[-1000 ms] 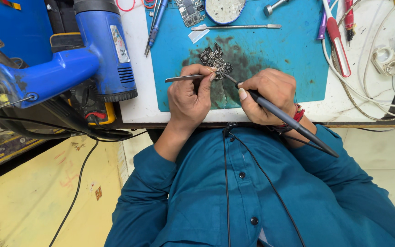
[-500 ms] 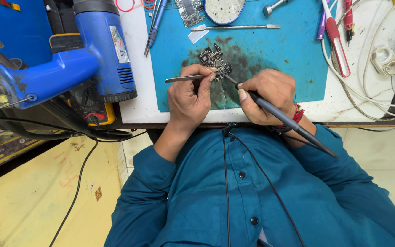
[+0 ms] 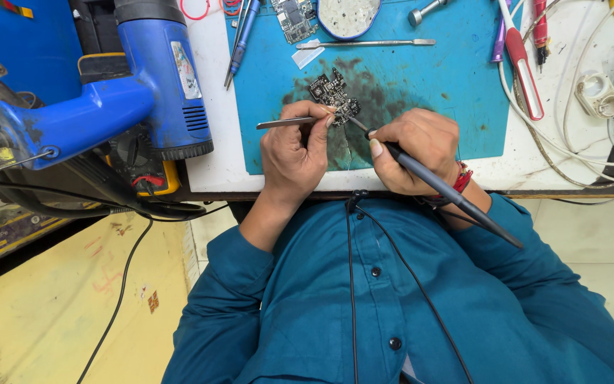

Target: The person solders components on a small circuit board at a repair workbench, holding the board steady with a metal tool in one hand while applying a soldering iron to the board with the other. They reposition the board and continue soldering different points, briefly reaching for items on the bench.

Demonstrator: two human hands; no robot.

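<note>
Head view: blue work mat (image 3: pixel 421 92) on white bench (image 3: pixel 211 153), yellow floor (image 3: pixel 58 313) below.

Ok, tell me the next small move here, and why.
Probably touch the soldering iron tip to the joint: the right hand aims it at the small circuit board, and the left hand has tweezers there.

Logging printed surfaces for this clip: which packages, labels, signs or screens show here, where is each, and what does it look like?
Label on the blue heat gun: a narrow upright sticker on its barrel, left of the mat, pale with small red and dark print.
Sticker on the blue case, top left corner: a small strip in red and yellow.
No packages, signs or screens in view.
</note>
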